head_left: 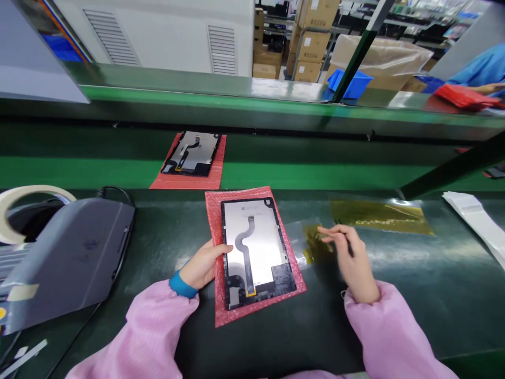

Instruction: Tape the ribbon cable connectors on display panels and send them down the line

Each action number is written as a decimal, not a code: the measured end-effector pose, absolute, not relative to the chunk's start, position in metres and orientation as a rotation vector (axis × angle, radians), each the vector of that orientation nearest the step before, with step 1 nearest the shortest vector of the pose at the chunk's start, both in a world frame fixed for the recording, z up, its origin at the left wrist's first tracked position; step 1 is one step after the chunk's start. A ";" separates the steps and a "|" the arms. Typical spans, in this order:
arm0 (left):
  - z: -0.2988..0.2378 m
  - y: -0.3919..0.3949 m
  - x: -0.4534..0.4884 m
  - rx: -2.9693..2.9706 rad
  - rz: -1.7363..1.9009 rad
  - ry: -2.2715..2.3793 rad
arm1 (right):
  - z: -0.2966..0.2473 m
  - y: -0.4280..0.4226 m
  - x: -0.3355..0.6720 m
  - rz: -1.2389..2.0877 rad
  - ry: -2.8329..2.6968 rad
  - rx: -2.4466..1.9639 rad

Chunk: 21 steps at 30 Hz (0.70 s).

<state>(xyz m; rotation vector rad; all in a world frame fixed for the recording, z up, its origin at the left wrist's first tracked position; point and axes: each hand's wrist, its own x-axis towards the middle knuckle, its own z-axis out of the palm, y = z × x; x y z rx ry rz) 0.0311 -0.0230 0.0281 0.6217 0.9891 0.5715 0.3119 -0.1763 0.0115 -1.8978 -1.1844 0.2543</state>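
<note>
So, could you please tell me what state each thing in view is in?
Left hand: gripping near display panel and near red bubble wrap, thumb on top.
Near display panel: back up.
Flat cable: S-bent along that panel.
Right hand: fingers bent over small amber film, hold unclear.
Far display panel: back up, lying on far red bubble wrap.
Large amber film: lying flat.
Cartons: stacked.
Gray machine: power unclear.

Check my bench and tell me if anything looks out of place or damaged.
Just the white scraps at the near left, by the gray machine: they lie loose and scattered, like litter. The panel in your left hand shows no obvious damage, and I see no spill.
</note>
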 end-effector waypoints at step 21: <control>-0.005 -0.045 0.026 2.711 0.319 0.687 | 0.000 -0.165 0.327 0.625 -0.880 -1.776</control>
